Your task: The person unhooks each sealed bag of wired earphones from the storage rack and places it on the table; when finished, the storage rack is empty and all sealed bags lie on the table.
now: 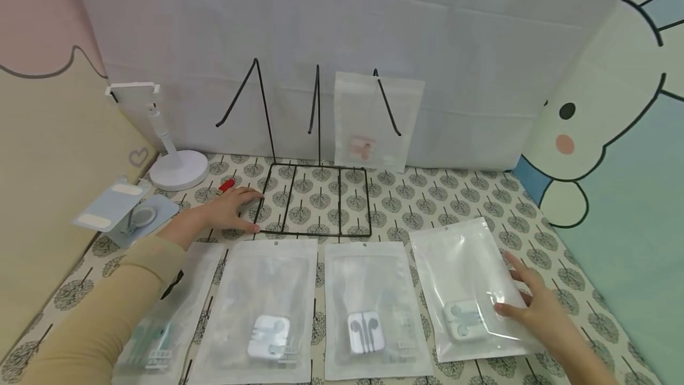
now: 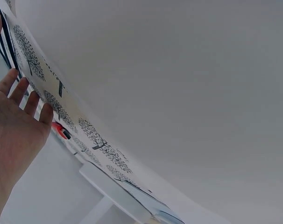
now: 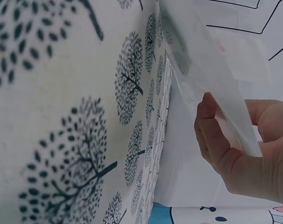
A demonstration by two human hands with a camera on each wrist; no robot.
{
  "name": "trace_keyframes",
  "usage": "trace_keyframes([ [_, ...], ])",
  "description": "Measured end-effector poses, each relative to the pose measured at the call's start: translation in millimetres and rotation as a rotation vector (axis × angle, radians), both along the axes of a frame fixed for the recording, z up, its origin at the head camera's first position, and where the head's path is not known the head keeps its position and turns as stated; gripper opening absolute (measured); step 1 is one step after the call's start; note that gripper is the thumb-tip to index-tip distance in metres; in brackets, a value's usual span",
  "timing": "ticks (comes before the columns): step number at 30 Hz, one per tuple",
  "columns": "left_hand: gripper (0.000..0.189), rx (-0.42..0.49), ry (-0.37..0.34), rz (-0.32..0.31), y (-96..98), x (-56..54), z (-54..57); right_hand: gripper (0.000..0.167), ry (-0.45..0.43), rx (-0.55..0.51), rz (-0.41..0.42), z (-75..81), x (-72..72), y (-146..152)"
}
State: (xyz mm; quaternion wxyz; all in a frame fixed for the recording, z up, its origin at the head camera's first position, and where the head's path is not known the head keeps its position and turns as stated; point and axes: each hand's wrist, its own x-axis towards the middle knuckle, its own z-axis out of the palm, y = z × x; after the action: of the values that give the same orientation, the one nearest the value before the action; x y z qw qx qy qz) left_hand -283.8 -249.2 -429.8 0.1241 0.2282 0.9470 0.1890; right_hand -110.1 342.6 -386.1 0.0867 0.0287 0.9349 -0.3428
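Observation:
My right hand (image 1: 534, 308) pinches the right edge of a white zip bag (image 1: 454, 266), thumb on top and fingers underneath. The bag's lower part contains an earphone case (image 1: 464, 319). In the right wrist view, the bag (image 3: 221, 70) tilts edge-on between thumb and fingers of the hand (image 3: 244, 154). On the other side, my left hand (image 1: 227, 210) is spread at the left side of a black wire display rack (image 1: 319, 141), fingertips right at its base wire. The left wrist view has those fingers (image 2: 47, 114) loosely extended. From the rack's right hook hangs another white bag (image 1: 369, 111).
Two bags with earphones, one left of centre (image 1: 251, 284) and one in the middle (image 1: 374, 278), lie in front of the rack. Another bag (image 1: 195, 290) is partly under my left forearm. A white stand (image 1: 179, 170), a blue folding stand (image 1: 114, 204) and a small red item (image 1: 227, 185) stand left.

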Motion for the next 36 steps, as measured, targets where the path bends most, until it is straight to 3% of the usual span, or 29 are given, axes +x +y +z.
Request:
trace_keyframes([
  [6, 0.091, 0.002, 0.001, -0.002, 0.7, 0.1, -0.1, 0.108, 0.078, 0.036, 0.129, -8.4, 0.9, 4],
  [15, 0.089, 0.007, 0.019, -0.016, 2.5, 3.0, 2.5, 0.100, 0.045, 0.220, 0.223, -14.6, -3.1, 6],
  [21, 0.089, 0.015, 0.023, -0.014, 3.1, 4.0, 4.1, 0.092, 0.031, 0.249, 0.303, -15.8, -5.5, 8],
  [30, 0.091, 0.000, 0.027, -0.012, 1.9, 1.8, 2.6, 0.090, -0.113, 0.343, 0.268, -17.2, -15.3, 14],
  [36, 0.092, -0.003, 0.021, -0.009, 1.3, 2.0, 0.9, 0.087, -0.051, 0.301, 0.342, -9.5, -18.4, 18],
])
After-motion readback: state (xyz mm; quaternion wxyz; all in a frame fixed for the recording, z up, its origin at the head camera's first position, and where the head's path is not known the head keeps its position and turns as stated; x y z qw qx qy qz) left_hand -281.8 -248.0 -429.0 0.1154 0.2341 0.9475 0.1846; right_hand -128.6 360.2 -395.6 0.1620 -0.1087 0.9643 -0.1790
